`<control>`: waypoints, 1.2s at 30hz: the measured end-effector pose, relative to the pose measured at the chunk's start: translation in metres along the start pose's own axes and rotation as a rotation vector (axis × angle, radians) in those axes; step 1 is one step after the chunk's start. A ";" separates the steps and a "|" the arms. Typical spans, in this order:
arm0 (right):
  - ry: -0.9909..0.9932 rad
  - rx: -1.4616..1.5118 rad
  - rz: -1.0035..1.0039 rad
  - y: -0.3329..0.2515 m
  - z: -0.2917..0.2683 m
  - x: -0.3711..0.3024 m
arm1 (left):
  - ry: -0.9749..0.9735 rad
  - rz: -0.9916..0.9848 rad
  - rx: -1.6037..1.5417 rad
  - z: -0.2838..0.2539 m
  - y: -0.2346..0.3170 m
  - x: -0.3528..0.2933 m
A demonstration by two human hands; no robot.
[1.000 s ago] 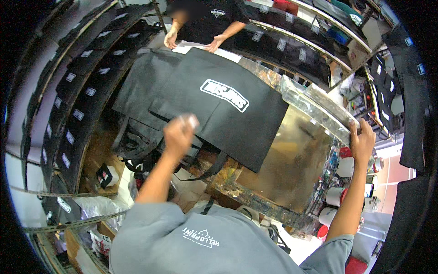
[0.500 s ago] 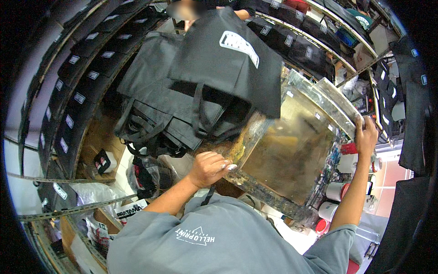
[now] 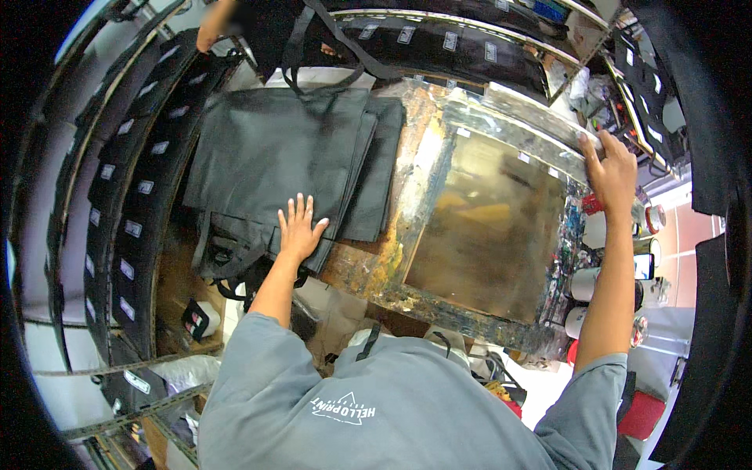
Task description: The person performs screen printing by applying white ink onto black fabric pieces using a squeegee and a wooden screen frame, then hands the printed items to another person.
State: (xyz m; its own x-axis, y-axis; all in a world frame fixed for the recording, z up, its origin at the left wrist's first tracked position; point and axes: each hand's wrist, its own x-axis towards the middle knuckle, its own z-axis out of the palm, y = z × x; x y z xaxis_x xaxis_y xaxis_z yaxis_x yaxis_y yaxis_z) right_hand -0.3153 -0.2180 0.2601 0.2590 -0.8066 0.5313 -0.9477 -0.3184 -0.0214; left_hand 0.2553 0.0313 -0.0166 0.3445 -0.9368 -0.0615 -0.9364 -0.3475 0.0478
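Observation:
Black tote bags [image 3: 286,145] lie in a stack at the left of the worktable, a plain side facing up. My left hand [image 3: 298,227] rests flat on the top bag near its close edge, fingers spread. To the right is a screen-printing frame [image 3: 489,227] with a brownish translucent mesh and an ink-stained border. My right hand [image 3: 613,171] is closed round the right end of a long pale bar [image 3: 540,117] along the frame's far edge; its fingertips are partly hidden. Black bag handles [image 3: 291,66] loop up at the stack's far side.
Racks of black bags [image 3: 145,188] stand at the left and more racks [image 3: 427,43] at the back. Ink tubs [image 3: 583,283] and a lit phone [image 3: 644,266] are by my right forearm. Another person's arm [image 3: 213,27] shows at the far left.
The raised bag with a white print is out of sight; a plain bag lies on the stack. My left hand left the frame's near corner and opened onto the bag. The view has shifted.

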 end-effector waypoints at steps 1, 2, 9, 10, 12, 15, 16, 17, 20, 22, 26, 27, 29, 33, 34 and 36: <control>0.021 0.008 -0.030 -0.002 -0.002 -0.001 | -0.138 -0.028 0.024 0.009 -0.004 0.002; 0.052 0.039 -0.050 -0.004 -0.002 -0.002 | -0.059 -0.024 0.026 0.016 -0.007 0.004; 0.051 0.027 -0.027 -0.012 -0.006 -0.009 | 0.128 -0.050 -0.062 0.010 -0.038 0.024; 0.080 0.041 -0.042 -0.013 -0.007 -0.009 | 0.168 -0.072 -0.114 -0.008 -0.043 0.033; 0.101 0.062 -0.051 -0.012 -0.008 -0.007 | 0.231 -0.009 -0.391 -0.062 -0.052 0.047; 0.056 0.058 -0.016 -0.010 -0.009 0.001 | 0.184 0.149 -0.423 -0.162 -0.048 0.051; 0.062 0.058 -0.007 -0.009 -0.008 0.004 | 0.062 0.201 -0.400 -0.194 -0.039 0.049; 0.065 0.058 -0.001 -0.008 -0.007 0.006 | 0.064 0.294 -0.405 -0.215 -0.023 0.038; 0.036 0.042 0.017 -0.006 -0.003 0.012 | -0.071 0.361 -0.485 -0.244 0.046 -0.003; 0.049 0.035 0.033 -0.004 0.001 0.014 | -0.203 0.451 -0.517 -0.230 0.103 -0.031; 0.006 -0.017 0.002 0.001 0.006 0.015 | -0.291 0.467 -0.474 -0.135 0.236 -0.082; -0.010 -0.026 -0.007 0.002 0.006 0.015 | -0.252 0.492 -0.457 -0.108 0.269 -0.094; 0.050 -0.006 -0.006 0.001 0.006 0.013 | -0.325 0.513 -0.580 -0.059 0.328 -0.121; 0.070 0.010 -0.028 -0.001 0.005 0.006 | -0.588 0.722 -0.439 -0.005 0.387 -0.166; 0.070 0.020 -0.031 -0.002 0.005 0.003 | -0.669 0.742 -0.484 0.000 0.384 -0.164; 0.122 0.051 -0.054 -0.003 0.004 0.000 | -0.582 0.808 -0.538 0.004 0.367 -0.143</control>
State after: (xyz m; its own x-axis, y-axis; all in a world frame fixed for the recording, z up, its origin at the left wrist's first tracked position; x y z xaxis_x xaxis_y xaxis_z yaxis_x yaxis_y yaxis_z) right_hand -0.3114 -0.2195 0.2565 0.2813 -0.7220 0.6321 -0.9216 -0.3868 -0.0317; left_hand -0.1384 0.0381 0.0058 -0.5637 -0.7819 -0.2664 -0.6722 0.2467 0.6980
